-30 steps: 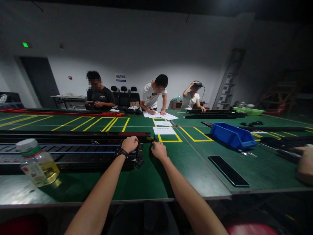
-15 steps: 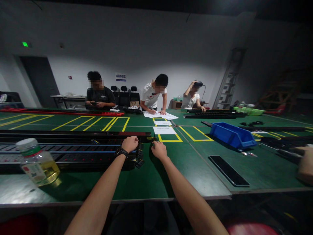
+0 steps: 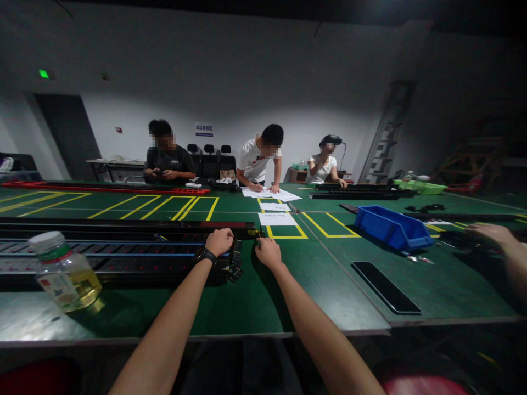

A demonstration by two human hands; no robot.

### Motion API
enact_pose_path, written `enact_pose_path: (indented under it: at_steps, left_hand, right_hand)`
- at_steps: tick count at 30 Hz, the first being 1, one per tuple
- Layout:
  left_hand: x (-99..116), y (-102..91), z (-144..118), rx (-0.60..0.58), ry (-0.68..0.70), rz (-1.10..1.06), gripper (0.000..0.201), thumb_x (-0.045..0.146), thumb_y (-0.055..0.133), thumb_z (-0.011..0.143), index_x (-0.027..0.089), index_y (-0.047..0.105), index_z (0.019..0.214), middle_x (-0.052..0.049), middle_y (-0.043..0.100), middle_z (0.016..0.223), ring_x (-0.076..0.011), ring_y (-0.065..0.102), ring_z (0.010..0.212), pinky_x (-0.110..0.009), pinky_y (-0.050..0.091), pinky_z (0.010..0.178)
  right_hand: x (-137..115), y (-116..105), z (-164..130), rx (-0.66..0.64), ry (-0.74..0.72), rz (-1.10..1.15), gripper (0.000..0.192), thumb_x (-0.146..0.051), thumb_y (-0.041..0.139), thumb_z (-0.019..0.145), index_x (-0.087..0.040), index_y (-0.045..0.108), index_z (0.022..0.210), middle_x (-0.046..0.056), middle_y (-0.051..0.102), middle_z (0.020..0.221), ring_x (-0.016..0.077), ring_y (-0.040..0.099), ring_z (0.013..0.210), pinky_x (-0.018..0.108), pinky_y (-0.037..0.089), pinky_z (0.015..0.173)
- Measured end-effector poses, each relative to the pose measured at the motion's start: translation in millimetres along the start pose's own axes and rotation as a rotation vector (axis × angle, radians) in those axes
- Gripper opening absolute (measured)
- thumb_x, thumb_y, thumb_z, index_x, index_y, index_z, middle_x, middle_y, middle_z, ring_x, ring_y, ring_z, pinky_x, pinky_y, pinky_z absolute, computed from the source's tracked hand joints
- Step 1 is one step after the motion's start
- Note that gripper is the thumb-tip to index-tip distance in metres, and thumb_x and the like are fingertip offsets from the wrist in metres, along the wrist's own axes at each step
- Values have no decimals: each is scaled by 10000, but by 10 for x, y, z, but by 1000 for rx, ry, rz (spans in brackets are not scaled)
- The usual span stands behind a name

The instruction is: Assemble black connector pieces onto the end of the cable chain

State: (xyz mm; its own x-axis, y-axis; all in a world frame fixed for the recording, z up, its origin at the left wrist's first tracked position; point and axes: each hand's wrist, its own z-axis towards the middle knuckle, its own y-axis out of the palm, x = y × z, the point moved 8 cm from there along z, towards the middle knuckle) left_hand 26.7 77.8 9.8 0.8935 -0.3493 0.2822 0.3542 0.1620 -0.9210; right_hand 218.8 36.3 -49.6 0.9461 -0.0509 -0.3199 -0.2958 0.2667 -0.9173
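A long black strip assembly point(image 3: 135, 264), dotted with red spots and lined with blue edges, lies along the table on the left. My left hand point(image 3: 219, 242), with a dark watch on its wrist, rests curled on the assembly's right end. Small black pieces point(image 3: 234, 267) hang at that end, beside my fingers. Just right of the end, my right hand point(image 3: 269, 252) is closed, its fingertips at a small dark part near the tip of the rear black rail point(image 3: 242, 225). Whatever those fingers pinch is too small to name.
A bottle of yellow liquid point(image 3: 68, 280) stands at the front left. A phone point(image 3: 385, 287), a blue bin point(image 3: 391, 227) and white papers point(image 3: 276, 219) lie to the right. At far right is another person's hand point(image 3: 492, 233); several people sit or stand across the green table.
My hands stay almost where they were. The other person's hand at far right has reached farther over the table. Across the table, the person at right has lowered a hand from the headgear.
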Motion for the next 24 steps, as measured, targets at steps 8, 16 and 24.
enact_pose_path:
  at_steps: [8,16,24]
  left_hand:
    - [-13,14,5,-3,2,1,305,221,516,875,267,787,1009,-38,807,1070,-222,740,1007,-286,541,902]
    - [-4,9,1,-13,-9,13,326,217,512,863,275,794,1015,-42,808,1073,-226,740,1014,-301,537,932]
    - [-9,13,5,-9,-5,4,315,218,514,864,279,791,1000,-39,807,1078,-236,740,1014,-313,539,926]
  right_hand:
    - [0,3,0,-16,1,-6,444,-259,476,982,-220,632,1396,118,639,1423,274,559,1309,372,434,1034]
    - [2,11,1,2,2,-14,442,-253,483,969,-218,650,1377,118,659,1393,287,576,1288,380,443,1022]
    - [1,0,1,-5,2,-5,446,-252,483,968,-207,647,1380,119,653,1406,287,569,1293,383,441,1030]
